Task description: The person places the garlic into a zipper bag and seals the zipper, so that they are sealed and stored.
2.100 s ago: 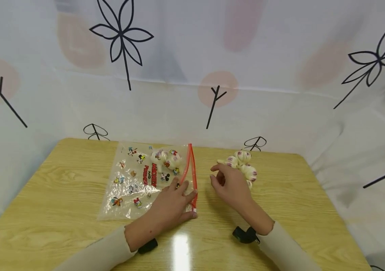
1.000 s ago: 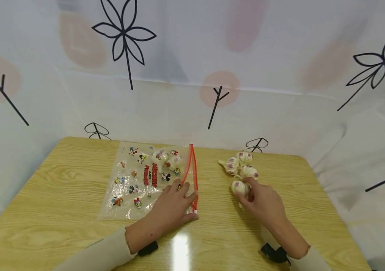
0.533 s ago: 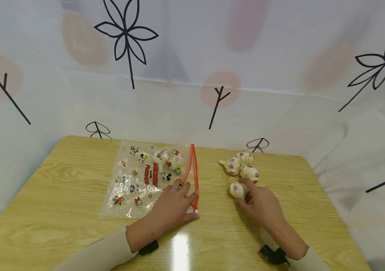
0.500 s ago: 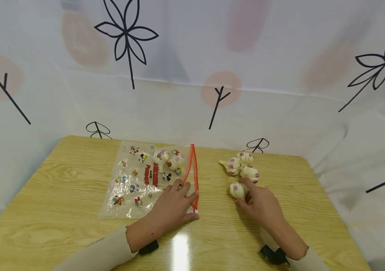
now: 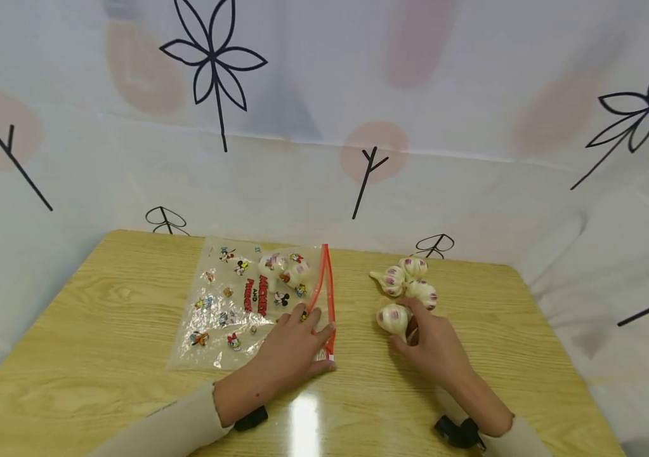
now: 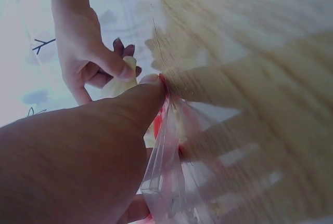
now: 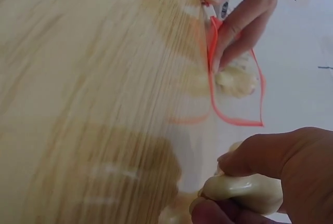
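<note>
Pinching a bulb (image 5: 391,316) near its neck, thumb against fingers, the right hand (image 5: 438,348) stood over the right half of the desk (image 5: 73,381), just in front of three more bulbs (image 5: 393,280) grouped near the back edge. Whether the pinched one had left the surface could not be told. Well apart to the left, the bag (image 5: 210,324) lay on its side by the back edge, mouth facing right, two bulbs (image 5: 299,271) inside. The left hand (image 5: 288,349) rested at that mouth, fingers spread, thumb apart from them at the front end of the red zip (image 5: 331,285), which gaped. The step in hand looked like picking up one for the bag. The next move probably called for carrying it leftward through the zip, with the left hand propping the plastic apart.
</note>
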The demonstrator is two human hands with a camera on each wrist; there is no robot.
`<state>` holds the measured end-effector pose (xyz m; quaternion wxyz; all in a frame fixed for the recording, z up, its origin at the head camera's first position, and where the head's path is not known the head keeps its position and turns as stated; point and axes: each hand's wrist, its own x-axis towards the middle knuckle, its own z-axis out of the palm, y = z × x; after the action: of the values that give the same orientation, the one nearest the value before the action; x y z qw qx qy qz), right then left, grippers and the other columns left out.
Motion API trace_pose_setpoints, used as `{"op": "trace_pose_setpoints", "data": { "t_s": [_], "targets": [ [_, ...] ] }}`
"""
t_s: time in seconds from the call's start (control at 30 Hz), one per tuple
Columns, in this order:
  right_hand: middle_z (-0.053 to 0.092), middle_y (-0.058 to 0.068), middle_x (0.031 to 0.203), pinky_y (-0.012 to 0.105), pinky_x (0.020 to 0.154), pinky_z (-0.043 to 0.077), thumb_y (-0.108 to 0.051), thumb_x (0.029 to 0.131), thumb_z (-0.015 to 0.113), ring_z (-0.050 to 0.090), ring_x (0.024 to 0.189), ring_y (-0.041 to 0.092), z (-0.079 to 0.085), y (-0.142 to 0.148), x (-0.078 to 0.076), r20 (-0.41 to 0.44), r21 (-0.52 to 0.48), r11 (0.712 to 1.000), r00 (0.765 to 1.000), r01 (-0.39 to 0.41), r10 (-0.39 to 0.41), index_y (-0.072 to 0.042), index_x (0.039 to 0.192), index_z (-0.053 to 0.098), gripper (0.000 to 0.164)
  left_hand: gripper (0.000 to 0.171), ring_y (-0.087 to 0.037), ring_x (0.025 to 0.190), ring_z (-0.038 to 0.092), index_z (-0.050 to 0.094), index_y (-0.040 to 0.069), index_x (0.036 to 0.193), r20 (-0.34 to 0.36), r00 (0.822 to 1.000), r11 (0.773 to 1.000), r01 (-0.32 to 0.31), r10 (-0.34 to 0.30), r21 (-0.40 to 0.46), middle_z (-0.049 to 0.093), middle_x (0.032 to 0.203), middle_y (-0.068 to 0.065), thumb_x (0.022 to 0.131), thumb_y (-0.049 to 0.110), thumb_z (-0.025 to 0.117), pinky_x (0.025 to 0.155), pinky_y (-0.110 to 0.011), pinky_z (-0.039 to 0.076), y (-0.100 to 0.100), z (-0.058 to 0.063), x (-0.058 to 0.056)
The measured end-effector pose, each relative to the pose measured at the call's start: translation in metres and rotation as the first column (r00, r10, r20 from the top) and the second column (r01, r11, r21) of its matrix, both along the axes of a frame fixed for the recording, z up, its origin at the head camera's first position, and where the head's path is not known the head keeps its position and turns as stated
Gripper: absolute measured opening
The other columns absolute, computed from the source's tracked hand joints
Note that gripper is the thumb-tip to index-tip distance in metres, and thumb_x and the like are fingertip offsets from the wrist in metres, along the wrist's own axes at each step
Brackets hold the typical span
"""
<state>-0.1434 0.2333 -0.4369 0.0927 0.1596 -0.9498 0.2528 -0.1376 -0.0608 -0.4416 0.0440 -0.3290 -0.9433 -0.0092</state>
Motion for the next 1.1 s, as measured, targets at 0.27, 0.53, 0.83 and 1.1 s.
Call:
{"op": "trace_pose_setpoints", "data": {
  "t_s": [0.27, 0.53, 0.83, 1.1],
  "targets": [
    [0.06, -0.008, 0.073, 0.025, 0.056, 0.048, -0.007, 0.085, 0.086, 0.054, 0.059, 0.002, -0.001, -0.011, -0.007, 0.006, -0.081, 0.996, 0.999, -0.04, 0.04, -0.006, 0.145, 0.058, 0.066, 0.069, -0.042, 0.142, 0.05, 0.064, 0.023, 0.149, 0.009, 1.0, 1.0, -0.003, 0.003, 0.011, 0.058, 0.151, -0.014, 0.097, 0.068, 0.063, 0.108, -0.055, 0.051, 0.001, -0.001, 0.0],
    [0.059, -0.007, 0.073, 0.026, 0.059, 0.047, -0.004, 0.085, 0.085, 0.053, 0.061, 0.006, -0.001, -0.018, -0.018, 0.007, -0.106, 0.992, 0.998, -0.063, 0.065, -0.007, 0.143, 0.059, 0.064, 0.07, -0.04, 0.139, 0.052, 0.066, 0.023, 0.147, -0.03, 1.0, 1.0, 0.006, -0.006, 0.004, 0.059, 0.148, -0.013, 0.096, 0.07, 0.063, 0.105, -0.053, 0.054, 0.0, -0.001, 0.0],
    [0.06, -0.005, 0.075, 0.026, 0.059, 0.047, -0.006, 0.087, 0.086, 0.053, 0.062, 0.006, 0.0, -0.036, -0.034, 0.053, -0.105, 0.99, 0.993, -0.097, 0.103, -0.007, 0.146, 0.059, 0.065, 0.071, -0.041, 0.141, 0.051, 0.064, 0.023, 0.149, -0.013, 1.0, 1.0, 0.0, 0.0, 0.001, 0.058, 0.15, -0.014, 0.096, 0.07, 0.062, 0.108, -0.054, 0.052, 0.001, -0.002, 0.0],
    [0.062, -0.003, 0.078, 0.028, 0.061, 0.049, -0.008, 0.088, 0.084, 0.055, 0.066, 0.008, 0.003, -0.059, -0.047, 0.086, -0.105, 0.983, 0.984, -0.148, 0.157, -0.006, 0.147, 0.058, 0.065, 0.071, -0.042, 0.143, 0.049, 0.064, 0.022, 0.149, 0.02, 1.0, 1.0, -0.017, 0.017, 0.006, 0.056, 0.154, -0.015, 0.096, 0.07, 0.063, 0.108, -0.055, 0.051, 0.003, -0.001, 0.002]
  ]
}}
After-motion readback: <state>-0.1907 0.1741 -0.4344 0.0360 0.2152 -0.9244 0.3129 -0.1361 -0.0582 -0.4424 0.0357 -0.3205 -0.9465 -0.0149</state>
